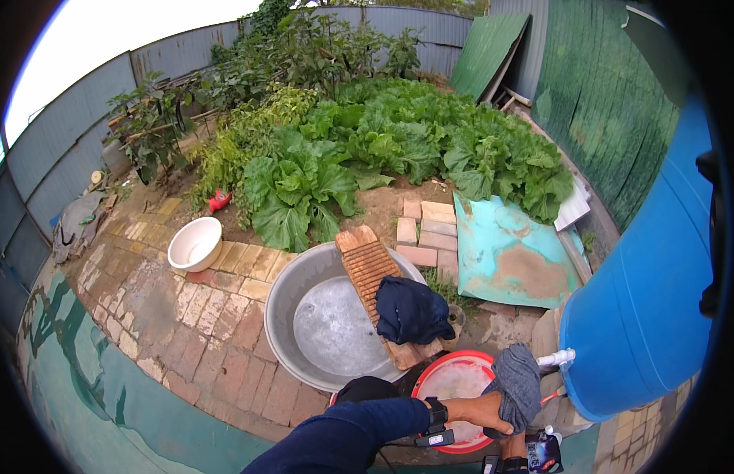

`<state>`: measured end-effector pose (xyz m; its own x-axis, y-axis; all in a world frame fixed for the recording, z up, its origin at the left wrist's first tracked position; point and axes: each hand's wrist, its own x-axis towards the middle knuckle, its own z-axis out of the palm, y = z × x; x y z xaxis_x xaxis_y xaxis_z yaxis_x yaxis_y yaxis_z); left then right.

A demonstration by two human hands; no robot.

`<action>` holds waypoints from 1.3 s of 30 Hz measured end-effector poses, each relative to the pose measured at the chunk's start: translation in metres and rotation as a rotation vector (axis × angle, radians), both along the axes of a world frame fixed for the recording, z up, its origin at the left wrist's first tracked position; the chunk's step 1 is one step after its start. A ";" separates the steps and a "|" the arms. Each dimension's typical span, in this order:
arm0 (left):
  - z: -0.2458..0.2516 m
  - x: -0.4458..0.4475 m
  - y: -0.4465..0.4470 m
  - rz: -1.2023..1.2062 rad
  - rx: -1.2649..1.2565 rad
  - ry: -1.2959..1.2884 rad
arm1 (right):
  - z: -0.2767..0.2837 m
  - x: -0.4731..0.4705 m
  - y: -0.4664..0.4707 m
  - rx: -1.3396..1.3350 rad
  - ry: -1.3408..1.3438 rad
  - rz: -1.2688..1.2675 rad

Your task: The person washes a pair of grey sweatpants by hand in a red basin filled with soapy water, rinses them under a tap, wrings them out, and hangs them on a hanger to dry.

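My left hand (488, 412) grips a bunched grey cloth (517, 379) above the right side of a red-rimmed basin (423, 379) of cloudy, sudsy water. Just below it, my right hand (512, 444) meets the lower end of the same cloth; its fingers are mostly hidden by the cloth and my left hand. A large grey metal tub (279, 332) stands to the left, its visible bottom wet. Across its right side leans a ribbed wooden washboard (367, 260), with a dark navy garment (411, 311) heaped on its lower part.
A blue plastic barrel (633, 308) with a white spout (556, 358) rises at right. Beside my right wrist is a dark bottle or pouch (543, 453) bearing writing. A white basin (195, 243) sits on brick paving (224, 355). Leafy vegetables (396, 130) and a turquoise sheet (509, 255) lie beyond.
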<state>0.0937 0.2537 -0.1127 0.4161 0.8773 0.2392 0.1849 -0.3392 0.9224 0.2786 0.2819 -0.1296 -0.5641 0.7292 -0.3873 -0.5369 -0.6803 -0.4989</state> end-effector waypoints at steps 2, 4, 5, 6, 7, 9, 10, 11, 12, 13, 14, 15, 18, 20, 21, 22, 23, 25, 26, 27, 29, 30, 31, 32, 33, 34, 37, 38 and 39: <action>0.004 -0.004 -0.007 0.032 0.166 0.098 | 0.008 0.010 -0.002 0.004 -0.051 0.059; 0.008 -0.009 -0.013 0.063 0.289 0.243 | 0.015 0.017 -0.001 0.030 -0.106 0.111; 0.010 -0.011 -0.015 -0.057 0.120 0.164 | 0.018 0.019 0.001 0.043 -0.134 0.134; 0.012 -0.012 -0.016 -0.187 -0.067 0.118 | 0.022 0.020 0.003 0.060 -0.163 0.153; 0.013 -0.012 -0.017 -0.283 -0.244 0.059 | 0.026 0.019 0.007 0.079 -0.189 0.165; 0.015 -0.010 -0.017 -0.196 -0.314 -0.085 | 0.034 0.016 0.018 0.137 -0.259 0.205; 0.015 -0.008 -0.015 -0.126 -0.330 -0.178 | 0.039 0.014 0.024 0.173 -0.293 0.224; 0.014 -0.007 -0.013 -0.076 -0.339 -0.254 | 0.044 0.013 0.030 0.208 -0.323 0.236; 0.014 -0.006 -0.009 -0.024 -0.299 -0.316 | 0.048 0.012 0.036 0.237 -0.351 0.230; 0.013 -0.006 -0.004 0.010 -0.336 -0.436 | 0.052 0.011 0.040 0.271 -0.371 0.208; 0.012 -0.007 0.001 0.025 -0.363 -0.532 | 0.054 0.011 0.044 0.301 -0.384 0.176; 0.010 -0.009 0.006 0.027 -0.375 -0.631 | 0.053 0.012 0.046 0.350 -0.344 0.096; 0.006 -0.018 0.019 0.051 -0.763 -0.977 | 0.039 0.009 0.045 0.359 -0.322 -0.194; 0.001 -0.023 0.024 -0.019 -0.750 -1.201 | 0.018 0.000 0.042 0.332 -0.482 -0.380; -0.001 -0.024 0.024 -0.011 -0.765 -1.160 | 0.005 -0.006 0.040 0.366 -0.567 -0.370; -0.003 -0.025 0.025 0.008 -0.762 -1.130 | -0.006 -0.014 0.038 0.279 -0.555 -0.429; -0.005 -0.025 0.024 0.023 -0.768 -1.104 | -0.015 -0.022 0.035 0.193 -0.540 -0.484; -0.008 -0.026 0.022 0.019 -0.777 -1.057 | -0.020 -0.034 0.030 0.245 -0.157 -0.381; -0.009 -0.027 0.021 0.003 -0.790 -1.046 | -0.019 -0.037 0.028 0.237 -0.069 -0.382; -0.010 -0.028 0.019 -0.018 -0.819 -1.028 | -0.016 -0.039 0.027 0.228 0.021 -0.383; -0.009 -0.031 0.017 -0.011 -0.806 -1.003 | -0.008 -0.037 0.027 0.206 0.050 -0.450; -0.008 -0.032 0.015 -0.020 -0.818 -0.997 | -0.004 -0.034 0.027 0.197 0.066 -0.455; -0.007 -0.034 0.014 -0.025 -0.841 -1.005 | 0.000 -0.031 0.027 0.187 0.077 -0.460; -0.006 -0.035 0.013 -0.020 -0.821 -0.952 | 0.004 -0.027 0.026 0.196 0.111 -0.367; -0.004 -0.036 0.011 -0.054 -0.814 -0.862 | 0.009 -0.024 0.026 0.211 0.097 -0.285; -0.003 -0.037 0.010 -0.088 -0.805 -0.772 | 0.013 -0.021 0.025 0.219 0.062 -0.205; 0.000 -0.035 0.004 -0.135 -0.703 -0.583 | 0.024 -0.016 0.023 0.238 -0.078 0.034; 0.002 -0.034 0.002 -0.140 -0.655 -0.532 | 0.028 -0.016 0.022 0.240 -0.123 0.099; 0.004 -0.032 -0.001 -0.189 -0.600 -0.480 | 0.032 -0.017 0.023 0.246 -0.162 0.144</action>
